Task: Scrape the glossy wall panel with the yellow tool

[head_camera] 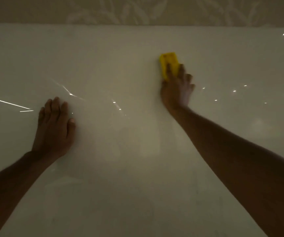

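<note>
A glossy pale wall panel [120,69] fills nearly the whole head view and reflects small lights and streaks. My right hand [177,89] presses a flat yellow tool [168,61] against the panel, right of centre and high up; my fingers cover the tool's lower half, and its upper end sticks out above them. My left hand [54,129] lies flat on the panel at the lower left, fingers together and pointing up, holding nothing. Both forearms reach in from the bottom corners.
Above the panel's top edge runs a strip of beige wallpaper [137,11] with a faint leaf pattern. The light is dim. Bright reflections [6,102] streak the panel on the left and dot it on the right.
</note>
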`<state>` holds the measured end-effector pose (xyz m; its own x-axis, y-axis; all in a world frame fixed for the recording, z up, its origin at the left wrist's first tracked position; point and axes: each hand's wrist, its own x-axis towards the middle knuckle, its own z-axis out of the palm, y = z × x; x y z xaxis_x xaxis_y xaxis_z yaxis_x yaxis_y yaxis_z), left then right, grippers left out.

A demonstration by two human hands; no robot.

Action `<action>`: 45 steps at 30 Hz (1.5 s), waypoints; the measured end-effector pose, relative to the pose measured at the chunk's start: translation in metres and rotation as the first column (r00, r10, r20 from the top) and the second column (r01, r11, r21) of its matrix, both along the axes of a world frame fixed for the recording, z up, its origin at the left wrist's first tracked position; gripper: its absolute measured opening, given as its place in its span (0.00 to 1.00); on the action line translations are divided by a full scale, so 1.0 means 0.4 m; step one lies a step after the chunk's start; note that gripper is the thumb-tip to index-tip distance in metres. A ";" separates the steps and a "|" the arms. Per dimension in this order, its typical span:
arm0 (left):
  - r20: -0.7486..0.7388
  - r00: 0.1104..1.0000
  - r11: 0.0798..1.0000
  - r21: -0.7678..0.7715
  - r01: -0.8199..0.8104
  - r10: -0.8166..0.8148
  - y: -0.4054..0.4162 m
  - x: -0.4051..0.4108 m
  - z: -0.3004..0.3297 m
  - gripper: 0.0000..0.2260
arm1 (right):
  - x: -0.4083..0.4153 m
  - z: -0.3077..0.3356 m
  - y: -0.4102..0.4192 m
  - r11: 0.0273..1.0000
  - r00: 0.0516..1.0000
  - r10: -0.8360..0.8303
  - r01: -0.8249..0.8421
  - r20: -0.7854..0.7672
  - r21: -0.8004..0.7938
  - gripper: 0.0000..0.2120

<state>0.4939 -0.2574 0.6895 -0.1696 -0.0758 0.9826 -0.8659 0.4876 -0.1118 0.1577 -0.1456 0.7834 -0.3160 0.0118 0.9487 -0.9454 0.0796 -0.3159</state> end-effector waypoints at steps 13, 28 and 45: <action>-0.065 0.997 0.999 0.023 -0.043 0.045 -0.094 0.298 -0.055 0.30 | 0.188 0.090 -0.075 0.995 0.990 0.029 -0.015 0.139 -0.098 0.28; 0.032 0.997 0.997 -0.032 -0.072 0.073 -0.154 0.408 -0.124 0.33 | 0.725 0.138 -0.239 0.994 0.831 0.087 -0.034 -0.550 0.107 0.26; 0.044 0.995 0.993 -0.084 -0.083 0.087 -0.166 0.413 -0.144 0.32 | 0.669 0.026 -0.204 0.999 0.916 -0.015 0.027 -0.400 0.024 0.27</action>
